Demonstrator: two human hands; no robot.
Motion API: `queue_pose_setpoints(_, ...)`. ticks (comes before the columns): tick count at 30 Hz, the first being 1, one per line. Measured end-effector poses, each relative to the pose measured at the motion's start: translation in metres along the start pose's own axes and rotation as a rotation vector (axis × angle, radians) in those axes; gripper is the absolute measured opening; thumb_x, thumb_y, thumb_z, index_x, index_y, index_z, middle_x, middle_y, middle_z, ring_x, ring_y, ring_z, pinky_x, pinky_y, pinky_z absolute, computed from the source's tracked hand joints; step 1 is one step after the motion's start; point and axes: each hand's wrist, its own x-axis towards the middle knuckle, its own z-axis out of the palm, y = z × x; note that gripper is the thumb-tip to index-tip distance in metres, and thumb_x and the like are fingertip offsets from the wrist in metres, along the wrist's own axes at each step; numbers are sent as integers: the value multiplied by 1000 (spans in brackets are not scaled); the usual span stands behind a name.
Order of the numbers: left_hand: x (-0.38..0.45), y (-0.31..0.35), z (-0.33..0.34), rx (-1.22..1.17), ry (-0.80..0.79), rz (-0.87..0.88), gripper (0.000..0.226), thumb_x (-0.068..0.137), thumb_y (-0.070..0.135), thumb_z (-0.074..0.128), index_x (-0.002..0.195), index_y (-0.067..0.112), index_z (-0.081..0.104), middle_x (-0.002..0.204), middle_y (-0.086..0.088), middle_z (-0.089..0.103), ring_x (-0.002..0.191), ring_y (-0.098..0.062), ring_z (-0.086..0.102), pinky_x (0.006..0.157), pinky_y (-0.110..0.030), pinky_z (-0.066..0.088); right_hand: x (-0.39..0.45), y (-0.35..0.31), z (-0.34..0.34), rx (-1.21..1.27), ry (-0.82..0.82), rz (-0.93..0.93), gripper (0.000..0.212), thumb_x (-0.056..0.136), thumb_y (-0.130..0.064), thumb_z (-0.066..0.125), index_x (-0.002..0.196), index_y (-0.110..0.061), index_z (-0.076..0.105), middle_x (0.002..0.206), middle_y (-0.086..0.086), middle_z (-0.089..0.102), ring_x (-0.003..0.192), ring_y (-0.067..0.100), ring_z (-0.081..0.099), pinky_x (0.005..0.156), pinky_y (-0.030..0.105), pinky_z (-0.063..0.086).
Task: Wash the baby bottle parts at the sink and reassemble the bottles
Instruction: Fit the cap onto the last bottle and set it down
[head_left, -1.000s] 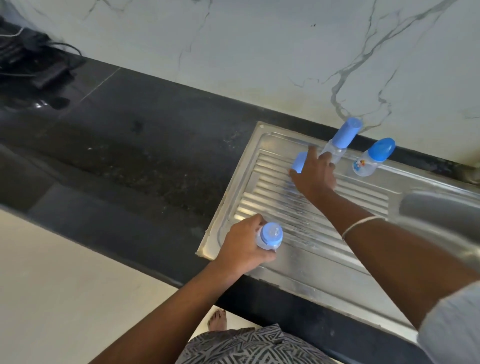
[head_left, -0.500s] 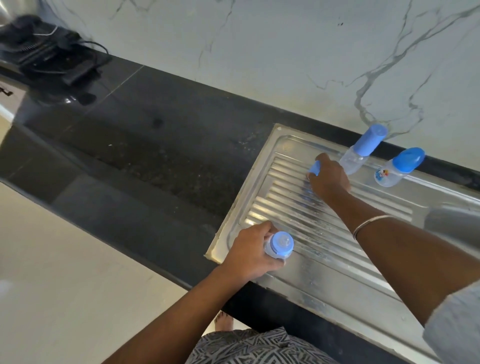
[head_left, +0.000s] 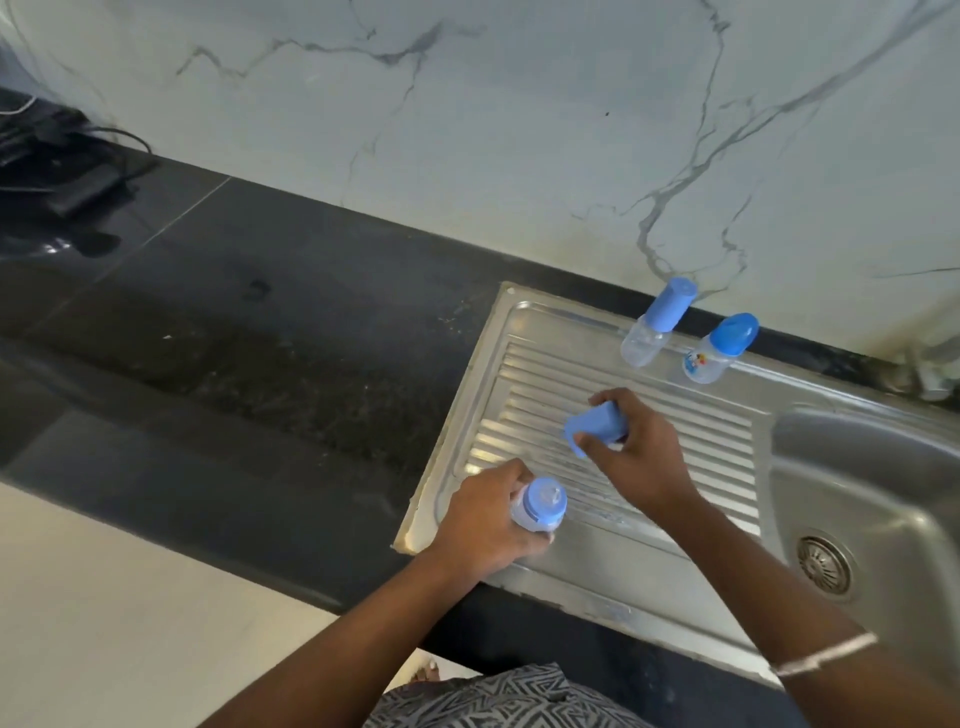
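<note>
My left hand (head_left: 483, 525) grips a small clear baby bottle (head_left: 537, 505) with a blue collar and teat, held upright at the near left corner of the steel drainboard (head_left: 675, 551). My right hand (head_left: 636, 460) holds a blue bottle cap (head_left: 595, 428) above the ribbed drainboard, a little up and right of that bottle. Two capped bottles stand at the back of the drainboard: a tall-capped one (head_left: 655, 322) and a short one with a picture on it (head_left: 719, 349).
The sink basin (head_left: 852, 467) with its drain (head_left: 824, 566) lies at the right. A black stone counter (head_left: 234, 338) stretches left, with a dark device and cables (head_left: 57, 171) at its far left. A marble wall (head_left: 519, 130) rises behind.
My right hand has lifted the blue cap from beside the tall-capped bottle and brought it nearer, toward the bottle in my left hand. The left hand has kept its grip.
</note>
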Motion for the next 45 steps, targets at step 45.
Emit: queue_pose_setpoints(45, 1, -8, 0, -50, 38, 173, 46, 66, 46, 84, 104, 27, 67, 93, 14, 72, 86, -4, 65, 79, -22, 53, -38, -76, 4, -506, -446, -115, 26, 72, -14, 74, 97, -20, 70, 91, -4, 69, 83, 15, 65, 75, 33, 57)
